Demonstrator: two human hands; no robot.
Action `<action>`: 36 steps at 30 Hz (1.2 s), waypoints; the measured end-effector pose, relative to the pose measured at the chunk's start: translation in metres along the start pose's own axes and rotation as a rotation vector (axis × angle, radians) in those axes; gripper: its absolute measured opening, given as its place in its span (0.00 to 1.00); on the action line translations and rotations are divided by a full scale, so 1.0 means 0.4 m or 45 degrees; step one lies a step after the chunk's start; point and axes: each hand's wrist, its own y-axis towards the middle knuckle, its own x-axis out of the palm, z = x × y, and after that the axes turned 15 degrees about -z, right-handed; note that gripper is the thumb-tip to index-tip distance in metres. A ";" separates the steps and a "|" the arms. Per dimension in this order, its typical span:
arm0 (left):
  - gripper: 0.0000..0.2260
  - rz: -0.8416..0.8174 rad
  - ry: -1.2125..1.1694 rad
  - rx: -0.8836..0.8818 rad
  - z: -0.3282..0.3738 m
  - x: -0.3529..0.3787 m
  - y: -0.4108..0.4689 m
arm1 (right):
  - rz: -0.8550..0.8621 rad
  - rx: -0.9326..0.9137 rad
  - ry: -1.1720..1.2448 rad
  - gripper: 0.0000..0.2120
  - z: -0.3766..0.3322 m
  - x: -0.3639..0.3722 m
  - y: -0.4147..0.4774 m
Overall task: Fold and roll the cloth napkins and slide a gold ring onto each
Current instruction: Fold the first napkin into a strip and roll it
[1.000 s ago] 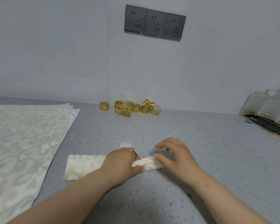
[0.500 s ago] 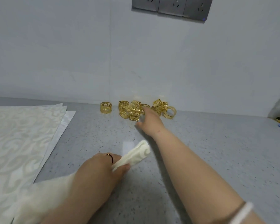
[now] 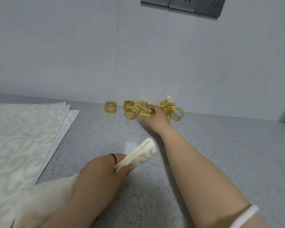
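My left hand (image 3: 104,173) grips a rolled cream napkin (image 3: 141,153) near its far end, lifted off the grey counter (image 3: 220,145); the rest of the roll trails back under my forearm. My right hand (image 3: 156,117) is stretched out to the pile of gold rings (image 3: 132,111) by the wall, and its fingers pinch one gold ring (image 3: 146,111). A single ring (image 3: 110,107) stands apart at the left of the pile.
A stack of flat patterned cream napkins (image 3: 23,137) lies on the left of the counter. The wall rises right behind the rings, with grey power sockets (image 3: 194,4) high up. Part of an object shows at the far right edge.
My right hand left the napkin, reached forward to the ring pile and has taken hold of one ring. My left hand lifted the rolled napkin's end off the counter.
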 end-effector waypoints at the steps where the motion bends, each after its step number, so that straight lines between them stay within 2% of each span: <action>1: 0.02 0.002 -0.016 -0.011 -0.002 0.000 0.000 | -0.005 -0.005 0.112 0.27 0.002 -0.012 -0.021; 4: 0.09 0.026 -0.002 0.040 -0.008 0.006 0.005 | -0.024 0.013 0.404 0.26 0.005 -0.041 -0.114; 7: 0.09 0.076 -0.057 0.103 -0.003 0.005 -0.005 | -0.135 0.064 0.508 0.22 0.003 -0.061 -0.243; 12: 0.06 0.134 -0.239 0.120 0.023 0.006 -0.046 | -0.235 0.138 0.895 0.11 0.003 -0.080 -0.442; 15: 0.07 0.146 -0.317 0.174 0.055 0.023 -0.088 | -0.190 0.091 1.167 0.08 0.000 -0.061 -0.537; 18: 0.09 0.162 -0.319 0.203 0.084 0.048 -0.114 | -0.018 0.010 1.371 0.09 -0.012 -0.036 -0.589; 20: 0.10 0.167 -0.281 0.209 0.096 0.057 -0.122 | 0.093 -0.044 1.318 0.10 -0.018 -0.029 -0.594; 23: 0.10 0.187 -0.235 0.217 0.098 0.059 -0.123 | 0.114 -0.102 1.131 0.14 -0.015 -0.035 -0.593; 32: 0.11 0.087 0.107 0.384 0.091 0.042 -0.117 | -0.104 -0.274 0.795 0.21 0.011 -0.071 -0.575; 36: 0.11 0.069 0.148 0.375 0.089 0.047 -0.114 | -0.241 -0.271 0.591 0.21 0.010 -0.051 -0.580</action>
